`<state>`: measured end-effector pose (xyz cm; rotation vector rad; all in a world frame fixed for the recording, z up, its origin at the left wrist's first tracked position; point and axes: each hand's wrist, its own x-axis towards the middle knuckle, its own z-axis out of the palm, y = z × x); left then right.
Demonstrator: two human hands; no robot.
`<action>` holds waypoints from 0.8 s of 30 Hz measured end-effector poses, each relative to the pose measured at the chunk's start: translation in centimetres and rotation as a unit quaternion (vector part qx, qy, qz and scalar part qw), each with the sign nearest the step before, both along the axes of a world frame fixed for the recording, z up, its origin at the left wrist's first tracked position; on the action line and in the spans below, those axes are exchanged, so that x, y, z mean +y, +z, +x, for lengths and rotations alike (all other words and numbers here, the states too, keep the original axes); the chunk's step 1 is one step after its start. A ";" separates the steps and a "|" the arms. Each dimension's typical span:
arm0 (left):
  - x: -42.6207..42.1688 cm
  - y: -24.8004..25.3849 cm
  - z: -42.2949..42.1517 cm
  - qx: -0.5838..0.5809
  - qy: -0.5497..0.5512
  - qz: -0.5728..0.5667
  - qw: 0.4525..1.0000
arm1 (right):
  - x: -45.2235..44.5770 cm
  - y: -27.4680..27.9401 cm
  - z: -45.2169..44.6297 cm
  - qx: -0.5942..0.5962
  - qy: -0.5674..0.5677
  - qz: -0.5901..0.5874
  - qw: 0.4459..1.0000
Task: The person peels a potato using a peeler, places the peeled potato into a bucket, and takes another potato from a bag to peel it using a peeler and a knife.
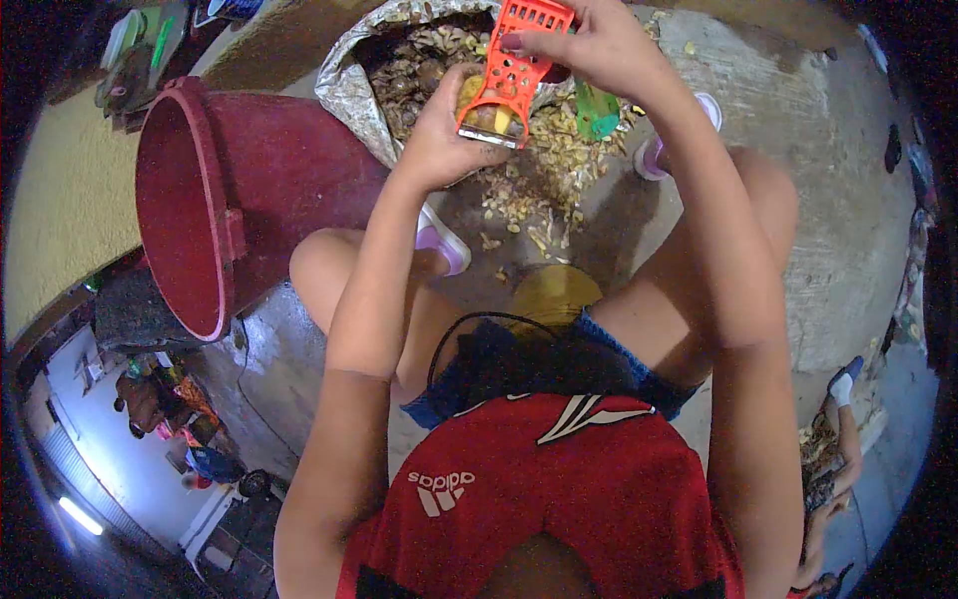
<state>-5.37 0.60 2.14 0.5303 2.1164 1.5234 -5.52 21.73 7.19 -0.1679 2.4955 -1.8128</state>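
Observation:
My right hand [607, 48] grips the upper end of an orange plastic peeler [516, 72], which has rows of holes and a metal blade at its lower edge. Behind that blade, my left hand [439, 140] curls round a partly peeled potato [496, 116] with yellow flesh showing. The peeler covers much of the potato, so contact with the blade is hard to make out. Just beyond my hands lies an open white sack [349, 92] full of brown pieces. Pale peelings [544, 185] are heaped on the floor below.
A large dark-red barrel [289, 150] lies on its side at the left. Something green [597, 110] rests by the peelings. Between my legs is a yellow round surface [559, 292]. Other people [145, 399] are at the far left, and another person [843, 459] is at the right edge.

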 end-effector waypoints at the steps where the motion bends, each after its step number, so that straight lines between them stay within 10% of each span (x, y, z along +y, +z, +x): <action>1: 0.1 0.4 0.0 0.006 -0.013 -0.005 1.000 | 0.2 -0.1 -0.2 0.017 -0.004 0.006 1.000; 6: -0.3 0.9 0.3 0.073 -0.038 -0.082 0.993 | 3.4 0.1 -2.0 0.000 -0.187 0.006 0.982; 15: -0.2 1.0 0.5 -0.061 0.022 0.083 0.994 | 2.1 -0.5 -1.3 -0.072 -0.024 -0.176 0.981; 18: -0.2 0.8 0.3 -0.107 0.028 0.132 0.985 | 1.8 -0.2 -1.2 -0.072 -0.049 -0.134 0.987; 21: -0.1 1.0 -0.3 -0.081 0.010 0.088 0.993 | 2.2 0.1 -1.1 0.103 -0.201 0.174 0.959; 24: -0.3 0.8 -0.4 -0.076 0.024 0.058 0.995 | 3.0 1.8 -0.8 0.023 -0.203 0.136 0.969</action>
